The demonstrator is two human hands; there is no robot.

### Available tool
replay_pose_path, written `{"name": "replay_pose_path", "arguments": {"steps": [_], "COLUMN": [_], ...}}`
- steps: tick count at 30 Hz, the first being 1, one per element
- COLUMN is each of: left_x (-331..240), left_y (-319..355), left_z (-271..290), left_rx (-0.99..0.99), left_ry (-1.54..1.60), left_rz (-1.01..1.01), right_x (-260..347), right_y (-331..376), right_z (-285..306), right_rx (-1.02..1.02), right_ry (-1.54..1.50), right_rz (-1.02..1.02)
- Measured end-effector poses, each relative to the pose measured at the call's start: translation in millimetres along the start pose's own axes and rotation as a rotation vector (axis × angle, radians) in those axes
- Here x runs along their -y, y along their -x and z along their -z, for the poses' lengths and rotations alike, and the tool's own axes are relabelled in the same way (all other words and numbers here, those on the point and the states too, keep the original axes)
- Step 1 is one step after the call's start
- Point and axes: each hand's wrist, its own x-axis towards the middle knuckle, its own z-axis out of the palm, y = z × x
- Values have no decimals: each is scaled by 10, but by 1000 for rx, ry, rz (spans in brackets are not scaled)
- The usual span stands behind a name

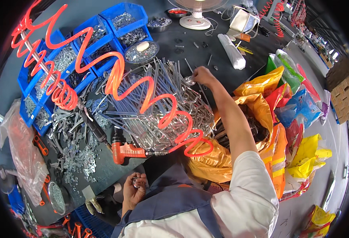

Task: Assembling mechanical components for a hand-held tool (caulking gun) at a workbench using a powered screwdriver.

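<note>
My right hand (203, 76) is stretched to the far edge of a big heap of bent metal rods (170, 119). Its fingers are closed, with a shiny rounded metal piece (190, 80) at their tips; whether they grip it is hard to see. Close to my body, my left hand (134, 187) is curled palm up around something small and dark with a metallic glint, mostly hidden by the fingers. Between that hand and the heap, an orange air driver (129, 152) lies at the table edge, joined to a coiled red hose (150, 93).
Blue bins (91, 37) of small hardware stand at the far left. A black driver (93, 125) hangs over loose metal parts (77, 154). Orange sacks (210, 162) crowd the table's right side. Farther back are a fan (195, 22), a metal bowl (142, 51) and a white roll (232, 51).
</note>
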Motion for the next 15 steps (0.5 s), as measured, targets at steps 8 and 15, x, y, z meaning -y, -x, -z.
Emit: {"name": "replay_pose_path", "arguments": {"steps": [8,15], "left_x": [-5,-44], "left_y": [-4,-2], "left_z": [10,77], "left_rx": [7,0], "left_ry": [76,42], "left_rz": [28,-18], "right_x": [143,103], "right_y": [-62,-152], "right_z": [-179,-164], "right_rx": [81,45], "right_ry": [164,122], "right_rz": [91,68]}}
